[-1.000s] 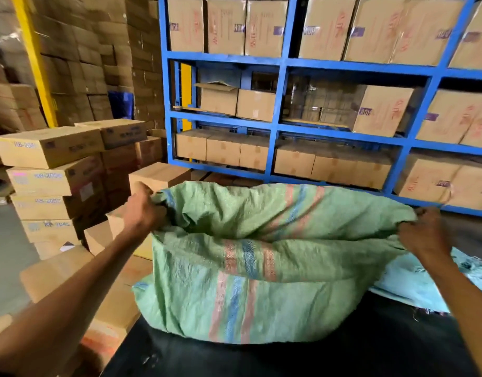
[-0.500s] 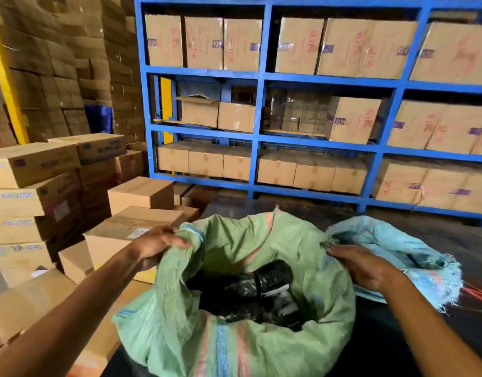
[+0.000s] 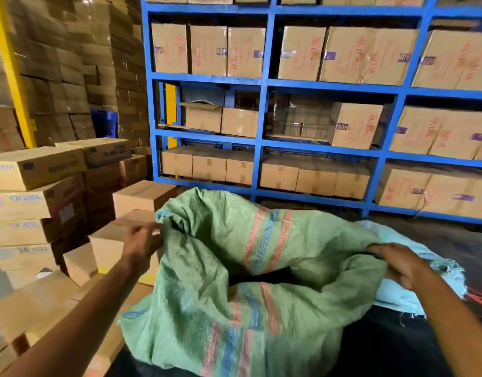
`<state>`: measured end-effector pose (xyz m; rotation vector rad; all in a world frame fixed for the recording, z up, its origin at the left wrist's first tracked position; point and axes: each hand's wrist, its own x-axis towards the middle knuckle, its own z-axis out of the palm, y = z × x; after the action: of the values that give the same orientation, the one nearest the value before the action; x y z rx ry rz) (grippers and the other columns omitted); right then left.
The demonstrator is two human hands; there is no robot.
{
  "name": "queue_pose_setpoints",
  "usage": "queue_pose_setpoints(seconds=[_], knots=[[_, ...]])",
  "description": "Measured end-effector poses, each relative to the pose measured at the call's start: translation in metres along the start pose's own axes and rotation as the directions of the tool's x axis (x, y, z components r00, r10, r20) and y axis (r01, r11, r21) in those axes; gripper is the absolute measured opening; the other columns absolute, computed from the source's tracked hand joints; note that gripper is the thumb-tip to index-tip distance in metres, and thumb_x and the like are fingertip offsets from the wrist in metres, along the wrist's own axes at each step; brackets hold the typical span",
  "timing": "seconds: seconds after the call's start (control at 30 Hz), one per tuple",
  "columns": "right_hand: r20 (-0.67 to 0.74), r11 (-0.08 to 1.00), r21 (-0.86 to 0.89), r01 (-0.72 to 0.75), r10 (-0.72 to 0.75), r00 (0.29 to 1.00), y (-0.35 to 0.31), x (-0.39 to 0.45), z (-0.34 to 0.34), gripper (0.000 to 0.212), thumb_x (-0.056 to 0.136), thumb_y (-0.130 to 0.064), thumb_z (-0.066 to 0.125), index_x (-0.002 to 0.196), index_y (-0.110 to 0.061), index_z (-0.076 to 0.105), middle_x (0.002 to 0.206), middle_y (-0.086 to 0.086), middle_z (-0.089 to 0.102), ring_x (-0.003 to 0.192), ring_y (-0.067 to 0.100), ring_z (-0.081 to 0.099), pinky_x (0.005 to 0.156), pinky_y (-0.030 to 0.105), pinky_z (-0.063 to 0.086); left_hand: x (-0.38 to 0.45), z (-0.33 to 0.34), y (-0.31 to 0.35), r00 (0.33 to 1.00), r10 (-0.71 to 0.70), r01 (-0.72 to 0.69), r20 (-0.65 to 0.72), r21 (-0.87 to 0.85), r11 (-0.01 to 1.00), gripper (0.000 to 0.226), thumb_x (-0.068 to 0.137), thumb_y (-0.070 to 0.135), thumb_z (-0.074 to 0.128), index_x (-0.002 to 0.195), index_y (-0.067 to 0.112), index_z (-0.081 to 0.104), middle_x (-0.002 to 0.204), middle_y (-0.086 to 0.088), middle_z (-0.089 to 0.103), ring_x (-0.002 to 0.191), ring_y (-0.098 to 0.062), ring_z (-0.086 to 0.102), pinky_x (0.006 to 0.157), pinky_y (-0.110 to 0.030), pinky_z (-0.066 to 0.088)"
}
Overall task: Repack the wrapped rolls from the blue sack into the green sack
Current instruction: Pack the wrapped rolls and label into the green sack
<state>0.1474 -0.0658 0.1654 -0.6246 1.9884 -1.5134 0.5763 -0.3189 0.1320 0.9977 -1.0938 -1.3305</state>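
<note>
Green sack: the green sack [image 3: 250,308] lay slumped on a dark work surface [image 3: 397,349], its mouth gaping toward the person and the far rim standing up in a peak.
Left hand: the left hand [image 3: 141,247] was at the sack's left rim, fingers bent against the cloth edge; motion blur hid whether it truly pinched the weave.
Right hand: the right hand [image 3: 397,261] gripped the right rim, fingers curled over the fold and holding the mouth apart.
Blue sack: the blue sack [image 3: 414,292] lay flattened behind and to the right of the green one, touching it, partly under the right hand.
Wrapped rolls: none could be made out; only a dark hollow showed inside the green mouth.
Progress, judged: the blue sack looked empty, so the transfer seemed largely done.
Risk: the left side hung past the surface edge above stacked cartons [image 3: 117,248]; a loose left grip could let the rim drop and the load slide out that way.
Second risk: the limp weave could fold shut over the mouth if either hand slackened.
</note>
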Motion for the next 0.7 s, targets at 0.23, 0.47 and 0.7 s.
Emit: queue_pose_setpoints(seconds=[0.23, 0.47, 0.7], knots=[[0.385, 0.893, 0.445, -0.068, -0.122, 0.915, 0.015, -0.024, 0.007, 0.048, 0.041, -0.037, 0.093, 0.081, -0.016, 0.079, 0.085, 0.009, 0.075, 0.072, 0.018, 0.072, 0.059, 0.029, 0.059, -0.020, -0.003, -0.016, 0.881, -0.291, 0.358, 0.372, -0.123, 0.926, 0.026, 0.083, 0.032, 0.060, 0.087, 0.012, 0.076, 0.093, -0.013, 0.062, 0.082, -0.025, 0.056, 0.079, -0.037, 0.045], [0.484, 0.940, 0.333, -0.070, -0.107, 0.869, 0.005, -0.022, 0.024, 0.079, 0.022, -0.040, 0.097, 0.094, -0.015, 0.078, 0.105, 0.011, 0.072, 0.088, 0.020, 0.071, 0.069, 0.030, 0.060, -0.009, 0.001, -0.003, 0.861, -0.261, 0.366, 0.437, -0.175, 0.914, 0.047, 0.085, 0.047, 0.056, 0.108, 0.008, 0.067, 0.099, -0.012, 0.069, 0.085, -0.023, 0.068, 0.076, -0.038, 0.056], [0.506, 0.987, 0.158, 0.038, -0.114, 0.855, -0.034, -0.025, 0.026, 0.059, 0.050, -0.035, 0.089, 0.100, -0.009, 0.074, 0.108, 0.014, 0.071, 0.099, 0.024, 0.068, 0.077, 0.032, 0.057, -0.005, 0.011, 0.043, 0.806, -0.225, 0.202, 0.547, 0.103, 0.974, 0.075, 0.049, 0.047, 0.090, 0.108, 0.006, 0.067, 0.114, -0.019, 0.064, 0.095, -0.029, 0.063, 0.085, -0.040, 0.050]])
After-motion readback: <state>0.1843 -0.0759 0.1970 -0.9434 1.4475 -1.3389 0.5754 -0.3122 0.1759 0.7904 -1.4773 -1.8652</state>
